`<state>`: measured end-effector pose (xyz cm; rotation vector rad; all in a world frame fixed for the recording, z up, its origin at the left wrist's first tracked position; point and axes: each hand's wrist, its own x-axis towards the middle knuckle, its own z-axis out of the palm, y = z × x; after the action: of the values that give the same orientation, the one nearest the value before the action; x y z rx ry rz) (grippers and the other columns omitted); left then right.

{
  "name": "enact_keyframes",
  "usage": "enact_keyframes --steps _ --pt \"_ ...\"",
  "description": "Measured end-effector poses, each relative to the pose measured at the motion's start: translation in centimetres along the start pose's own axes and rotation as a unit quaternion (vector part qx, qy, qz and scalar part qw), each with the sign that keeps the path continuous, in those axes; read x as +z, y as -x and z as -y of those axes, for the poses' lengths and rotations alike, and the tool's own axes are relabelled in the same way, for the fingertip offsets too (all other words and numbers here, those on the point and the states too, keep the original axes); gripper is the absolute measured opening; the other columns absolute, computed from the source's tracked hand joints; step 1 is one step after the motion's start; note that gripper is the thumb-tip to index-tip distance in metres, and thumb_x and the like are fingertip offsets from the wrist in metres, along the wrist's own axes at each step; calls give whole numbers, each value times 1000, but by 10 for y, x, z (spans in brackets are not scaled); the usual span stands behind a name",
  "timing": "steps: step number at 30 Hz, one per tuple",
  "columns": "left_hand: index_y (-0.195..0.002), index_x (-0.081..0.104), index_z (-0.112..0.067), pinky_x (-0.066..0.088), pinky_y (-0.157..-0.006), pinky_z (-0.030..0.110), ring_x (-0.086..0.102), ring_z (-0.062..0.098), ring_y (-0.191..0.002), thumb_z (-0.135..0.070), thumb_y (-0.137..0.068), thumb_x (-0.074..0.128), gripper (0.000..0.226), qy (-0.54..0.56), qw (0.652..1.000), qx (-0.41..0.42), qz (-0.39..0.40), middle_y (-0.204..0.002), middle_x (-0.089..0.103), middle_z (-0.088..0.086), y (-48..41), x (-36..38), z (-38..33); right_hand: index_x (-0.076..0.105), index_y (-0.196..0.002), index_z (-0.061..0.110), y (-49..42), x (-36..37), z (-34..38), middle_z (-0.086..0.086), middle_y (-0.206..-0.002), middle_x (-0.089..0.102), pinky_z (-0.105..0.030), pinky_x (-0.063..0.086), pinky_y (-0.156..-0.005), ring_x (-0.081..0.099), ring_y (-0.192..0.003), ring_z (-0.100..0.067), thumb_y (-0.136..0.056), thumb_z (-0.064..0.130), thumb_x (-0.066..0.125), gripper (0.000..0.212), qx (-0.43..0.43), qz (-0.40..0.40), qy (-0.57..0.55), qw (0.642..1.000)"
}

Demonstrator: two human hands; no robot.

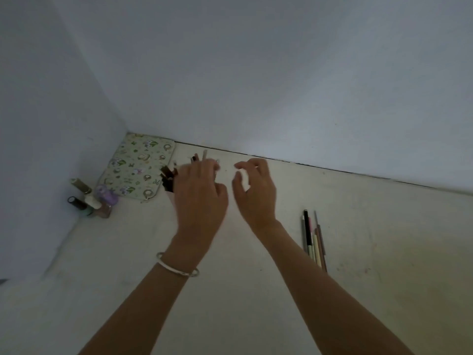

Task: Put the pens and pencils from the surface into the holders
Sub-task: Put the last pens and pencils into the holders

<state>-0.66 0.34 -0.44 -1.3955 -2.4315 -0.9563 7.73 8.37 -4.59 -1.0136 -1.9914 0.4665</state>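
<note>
White surface (384, 239) w/ approx 5 pens (313, 239); right hand (256, 193) loose, empty; left hand (199, 196) over pen bunch (167, 179), grip unclear.

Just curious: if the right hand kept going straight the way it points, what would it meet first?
Likely the wall; the right hand points just past the pens at the left hand, though depth is unclear.

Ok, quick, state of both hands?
Left hand: at the pens, grip hidden, cannot tell.
Right hand: open, empty.
</note>
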Motion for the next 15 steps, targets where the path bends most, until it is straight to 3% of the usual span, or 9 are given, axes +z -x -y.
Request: enact_keyframes --steps 2,6,11,15 --pt "-101 60 -16 52 -73 33 59 19 -82 -8 -81 60 21 16 994 -1 106 -90 63 1 16 25 -29 68 -99 11 -11 -28 -16 -2 -100 60 -15 39 -57 49 -65 -6 -87 6 55 18 41 -45 -4 998" --pt "-115 59 -17 54 -78 30 64 17 -89 -16 -95 46 24 1 955 23 297 -100 67 1 59 86 -85 68 -99 10 -21 -86 -58 -1 -100 62 -15 39 -63 51 -69 -4 -82 -6 51 28 138 -81 0 987" --pt "-115 54 -13 52 -80 32 65 22 -98 -27 -102 41 23 13 926 -2 376 -110 64 3 85 128 -130 67 -91 16 -1 -138 -101 9 -92 59 -3 38 -64 53 -73 10 -83 -6 51 28 213 -99 26 972" --pt "-117 49 -9 54 -84 36 63 25 -103 -19 -100 46 20 1 915 -69 398 -113 63 7 86 142 -141 66 -86 19 22 -153 -120 10 -89 59 -3 40 -64 55 -75 9 -84 -6 51 29 236 -85 36 967"
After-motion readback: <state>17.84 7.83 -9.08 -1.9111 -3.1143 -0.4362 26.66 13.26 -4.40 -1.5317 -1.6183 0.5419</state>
